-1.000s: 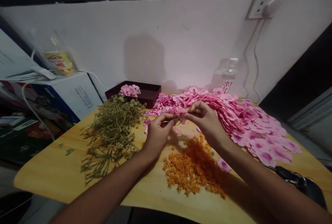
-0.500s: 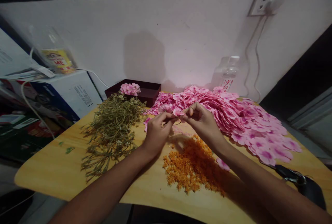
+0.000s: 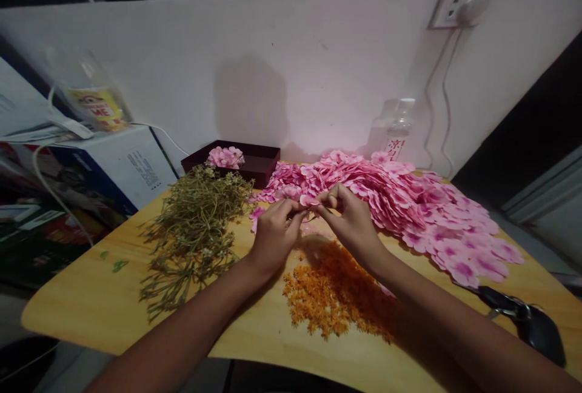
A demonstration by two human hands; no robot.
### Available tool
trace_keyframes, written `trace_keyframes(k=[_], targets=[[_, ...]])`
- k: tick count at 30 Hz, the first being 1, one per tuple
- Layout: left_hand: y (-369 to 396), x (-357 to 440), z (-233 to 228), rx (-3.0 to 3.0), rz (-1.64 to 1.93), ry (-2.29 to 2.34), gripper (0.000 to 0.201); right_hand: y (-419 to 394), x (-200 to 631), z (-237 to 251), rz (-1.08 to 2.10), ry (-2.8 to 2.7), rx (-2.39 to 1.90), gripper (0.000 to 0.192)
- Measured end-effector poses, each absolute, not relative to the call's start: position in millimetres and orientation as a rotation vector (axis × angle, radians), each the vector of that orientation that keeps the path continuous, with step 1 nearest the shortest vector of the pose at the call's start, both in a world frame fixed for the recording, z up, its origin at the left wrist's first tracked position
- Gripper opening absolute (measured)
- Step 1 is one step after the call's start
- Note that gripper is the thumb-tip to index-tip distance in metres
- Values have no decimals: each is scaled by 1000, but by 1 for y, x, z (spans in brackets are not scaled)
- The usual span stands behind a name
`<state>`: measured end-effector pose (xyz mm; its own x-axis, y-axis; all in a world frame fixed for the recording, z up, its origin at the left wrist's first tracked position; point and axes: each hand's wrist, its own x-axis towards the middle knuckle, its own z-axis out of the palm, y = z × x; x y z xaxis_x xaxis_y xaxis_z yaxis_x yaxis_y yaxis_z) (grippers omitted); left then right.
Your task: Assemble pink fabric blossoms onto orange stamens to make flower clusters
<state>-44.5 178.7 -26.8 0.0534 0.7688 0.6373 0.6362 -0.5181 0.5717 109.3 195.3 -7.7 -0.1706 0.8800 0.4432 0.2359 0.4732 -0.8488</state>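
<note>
Over the middle of the table my left hand (image 3: 275, 232) and my right hand (image 3: 354, 220) meet, fingertips pinched around a small pink artificial flower (image 3: 310, 199). A thin stem seems to be between the fingers, though its details are too small to make out. Just behind and to the right spreads a big heap of pink fabric petals (image 3: 364, 181). Below my hands lies a pile of small orange artificial florets (image 3: 325, 296). Left of my left hand is a bundle of green artificial stems (image 3: 195, 217).
A dark red tray (image 3: 259, 159) with a pink flower cluster (image 3: 226, 157) stands against the wall. Behind the petals is a clear bottle (image 3: 399, 129). Black keys (image 3: 539, 326) lie at the right edge. Boxes (image 3: 122, 165) and a labelled plastic jar (image 3: 100, 105) are at left.
Both hands stay together at the pink flower, with only small finger movements; my right fingers have dipped slightly. The whole view has shifted a little.
</note>
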Motion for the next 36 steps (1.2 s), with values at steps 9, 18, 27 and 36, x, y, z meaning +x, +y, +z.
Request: trace_keyframes(k=[9,18,27,36], targets=[[180,-46,-31,2332,1368,1517,8,198,108,-18,765,-1650,-1012,33],[177,-45,-26,2385,1447,1404,10,206,115,-10,1128,-1506,-907,37],[177,-54,-27,2419,1644,1021,12,208,130,16,1290,-1434,-904,34],[177,-52,-28,2457,1695,1070,19,214,143,21,1242,-1352,-946,37]])
